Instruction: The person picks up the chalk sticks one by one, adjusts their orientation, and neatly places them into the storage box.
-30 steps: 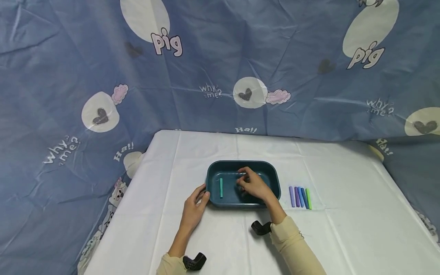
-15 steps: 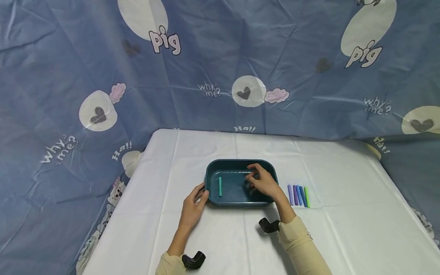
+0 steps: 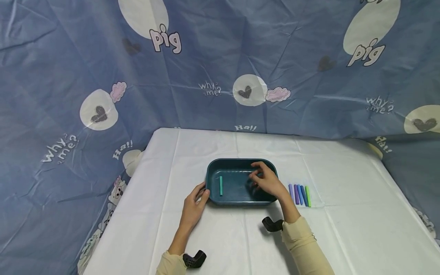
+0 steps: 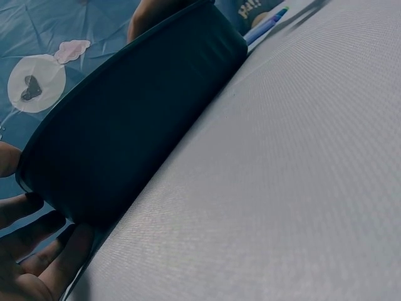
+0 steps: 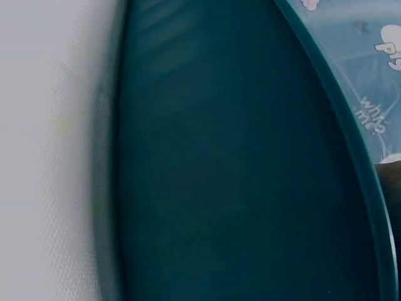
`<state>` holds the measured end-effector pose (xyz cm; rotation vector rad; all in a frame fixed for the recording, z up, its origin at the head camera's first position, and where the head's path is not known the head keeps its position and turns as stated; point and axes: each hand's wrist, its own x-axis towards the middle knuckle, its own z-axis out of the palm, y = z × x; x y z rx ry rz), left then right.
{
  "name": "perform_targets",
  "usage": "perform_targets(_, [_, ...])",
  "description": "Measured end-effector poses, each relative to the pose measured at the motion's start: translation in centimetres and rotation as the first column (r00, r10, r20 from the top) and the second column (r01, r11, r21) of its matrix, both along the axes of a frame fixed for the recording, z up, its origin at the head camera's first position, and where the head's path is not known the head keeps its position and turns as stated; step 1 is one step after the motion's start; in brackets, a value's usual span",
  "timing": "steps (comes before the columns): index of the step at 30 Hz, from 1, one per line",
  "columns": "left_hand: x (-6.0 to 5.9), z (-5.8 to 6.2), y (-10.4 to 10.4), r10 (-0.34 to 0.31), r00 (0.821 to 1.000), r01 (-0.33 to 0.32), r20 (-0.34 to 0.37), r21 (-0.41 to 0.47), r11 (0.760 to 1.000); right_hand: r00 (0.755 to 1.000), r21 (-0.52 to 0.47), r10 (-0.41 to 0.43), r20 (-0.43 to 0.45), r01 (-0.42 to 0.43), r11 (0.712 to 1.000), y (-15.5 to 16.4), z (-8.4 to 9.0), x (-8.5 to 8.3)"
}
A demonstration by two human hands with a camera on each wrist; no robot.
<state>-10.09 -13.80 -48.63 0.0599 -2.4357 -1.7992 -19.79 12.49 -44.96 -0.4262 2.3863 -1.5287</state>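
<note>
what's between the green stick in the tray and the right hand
Only bare floor of the dark teal plastic tray separates the green stick from the right hand, per the head view.

White-clothed surface [image 3: 350,229] carries a teal tray [image 3: 231,200], with a row of coloured sticks [image 3: 300,195] just beside it.

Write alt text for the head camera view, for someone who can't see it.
A person's right hand reaches into a dark teal tray holding one green crayon, while the left hand touches the tray's left end. Five crayons lie in a row on the white tablecloth to the tray's right.
</note>
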Motion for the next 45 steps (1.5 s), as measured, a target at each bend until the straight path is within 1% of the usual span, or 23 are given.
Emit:
perform_targets(5, [0.0, 0.0, 0.0, 0.000, 1.000, 0.000, 0.008, -0.005, 1.000, 1.000, 0.016, -0.020, -0.005, 0.021, 1.000, 0.5, -1.8, -0.8])
perform_targets(9, [0.0, 0.0, 0.0, -0.006, 1.000, 0.006, 0.005, 0.001, 1.000, 1.000, -0.003, -0.022, -0.005, 0.022, 1.000, 0.7, -2.1, -0.8])
perform_targets(17, [-0.1, -0.1, 0.0, -0.015, 1.000, 0.015, 0.004, 0.013, 1.000, 1.000, -0.024, -0.015, -0.001, 0.015, 1.000, 0.9, -1.7, -0.8])
perform_targets(20, [-0.1, -0.1, 0.0, -0.012, 1.000, 0.012, 0.001, 0.010, 1.000, 1.000, -0.038, -0.016, 0.006, 0.016, 0.999, 1.1, -1.6, -0.8])
perform_targets(23, [0.0, 0.0, 0.0, -0.009, 1.000, 0.009, 0.002, 0.002, 1.000, 1.000, -0.045, -0.013, -0.005, 0.013, 0.999, 1.3, -1.6, -0.9])
perform_targets(27, [0.0, 0.0, 0.0, -0.010, 1.000, 0.010, -0.001, -0.006, 1.000, 0.999, -0.043, -0.021, -0.026, 0.020, 0.999, 1.5, -1.3, -1.0])
perform_targets(34, [-0.1, 0.0, -0.1, -0.013, 1.000, 0.013, -0.002, -0.003, 1.000, 0.999, -0.048, -0.048, -0.004, 0.048, 0.998, 1.9, -1.1, -1.0])
perform_targets(41, [-0.2, -0.1, -0.1, -0.014, 1.000, 0.014, -0.001, 0.002, 1.000, 0.998, -0.056, -0.062, -0.026, 0.060, 0.997, 2.7, -0.9, -1.1])
perform_targets(45, [-0.1, -0.1, -0.1, -0.010, 1.000, 0.010, 0.005, -0.001, 1.000, 0.998, -0.061, -0.069, -0.016, 0.068, 0.996, 3.1, -0.6, -1.0])
